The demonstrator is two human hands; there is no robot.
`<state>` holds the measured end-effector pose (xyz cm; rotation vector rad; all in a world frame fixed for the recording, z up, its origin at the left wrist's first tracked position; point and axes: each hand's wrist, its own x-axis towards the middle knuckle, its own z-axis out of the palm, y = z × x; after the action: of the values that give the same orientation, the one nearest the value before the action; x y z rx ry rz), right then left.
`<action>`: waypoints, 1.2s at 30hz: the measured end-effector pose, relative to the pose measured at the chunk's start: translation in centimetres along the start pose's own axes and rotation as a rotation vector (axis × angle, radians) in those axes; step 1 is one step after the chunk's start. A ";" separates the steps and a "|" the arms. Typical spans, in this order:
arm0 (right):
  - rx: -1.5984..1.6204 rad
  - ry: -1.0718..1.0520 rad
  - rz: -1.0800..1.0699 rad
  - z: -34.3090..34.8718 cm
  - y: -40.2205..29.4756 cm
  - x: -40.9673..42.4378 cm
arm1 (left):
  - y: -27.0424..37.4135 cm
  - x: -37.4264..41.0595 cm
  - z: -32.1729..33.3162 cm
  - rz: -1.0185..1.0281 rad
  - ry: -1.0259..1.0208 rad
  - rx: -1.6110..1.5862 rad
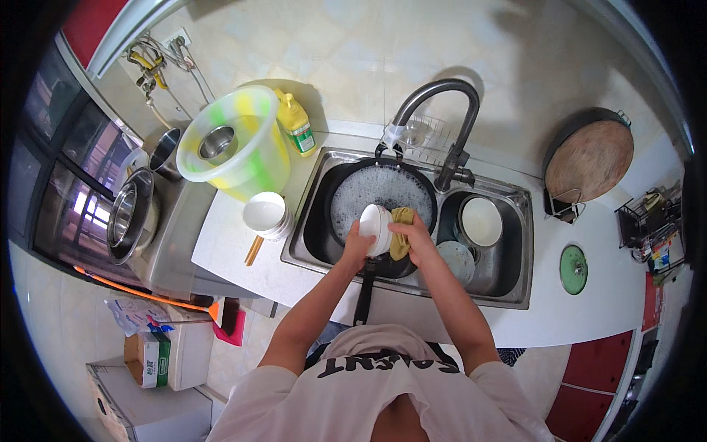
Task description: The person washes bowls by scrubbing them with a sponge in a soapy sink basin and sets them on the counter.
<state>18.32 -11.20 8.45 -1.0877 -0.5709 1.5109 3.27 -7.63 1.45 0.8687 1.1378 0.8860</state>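
Observation:
My left hand (358,246) grips a white bowl (374,225) with a thin dark line near its rim. My right hand (415,238) holds a yellowish-green cloth (400,250) against the bowl's outer side. Both hands are over a frying pan (381,193) of foamy water, which sits in the left basin of the steel sink (309,262). The pan's black handle (363,295) points toward me across the sink's front rim. In the right basin are a pot or bowl with pale contents (482,222) and a patterned plate (455,262).
A dark gooseneck faucet (469,110) rises behind the sink. To the left are stacked white bowls (266,215), wooden chopsticks (254,251), a yellow detergent bottle (297,124) and a large plastic bucket (265,149). A green lid (574,269) and a round wooden board (590,156) are at right.

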 end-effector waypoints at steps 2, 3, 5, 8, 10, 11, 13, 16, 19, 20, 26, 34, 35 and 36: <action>0.014 0.001 0.004 -0.1 -0.3 -0.1 | -0.3 0.4 0.0 0.009 0.043 0.011; 0.000 -0.005 -0.016 -0.5 -0.2 -0.1 | -0.1 0.4 0.4 0.006 0.059 0.019; -0.028 -0.014 -0.057 -1.4 0.1 0.1 | 0.5 0.5 1.0 -0.030 0.006 0.007; 0.016 0.015 -0.028 -1.1 -0.7 -0.2 | 0.8 0.2 1.3 -0.029 -0.039 0.038; 0.003 -0.010 -0.024 -1.5 -1.0 -0.1 | 1.4 -0.1 1.6 -0.053 -0.048 0.066; -0.003 -0.022 -0.023 -1.6 -1.1 0.0 | 1.9 -0.2 1.8 -0.086 -0.044 0.076; 0.002 -0.023 -0.050 -1.6 -0.9 0.1 | 1.8 -0.1 1.8 -0.095 -0.046 0.056; -0.013 -0.014 -0.056 -1.2 -1.2 0.1 | 0.6 1.3 1.2 -0.021 -0.053 0.016; -0.079 -0.019 -0.036 -0.7 -1.5 0.1 | -0.1 1.8 0.4 0.016 -0.050 0.032; -0.107 -0.024 -0.028 -0.6 -1.3 0.1 | -0.2 1.8 0.0 0.006 -0.061 0.031; -0.085 -0.020 0.022 -0.7 -1.1 0.3 | 1.3 0.7 0.9 -0.056 -0.065 0.011; -0.134 -0.003 -0.026 -0.9 -0.6 0.9 | 1.1 1.1 0.8 -0.063 -0.065 -0.031; -0.125 0.001 -0.022 -1.0 -0.6 1.0 | 1.1 1.1 0.7 -0.036 -0.064 -0.010; -0.144 -0.009 -0.045 -1.3 -0.5 1.2 | 1.3 1.1 0.7 -0.007 -0.063 0.013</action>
<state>19.76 -10.18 7.87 -1.1712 -0.7149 1.4536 3.95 -6.19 2.33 0.8972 1.0929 0.8410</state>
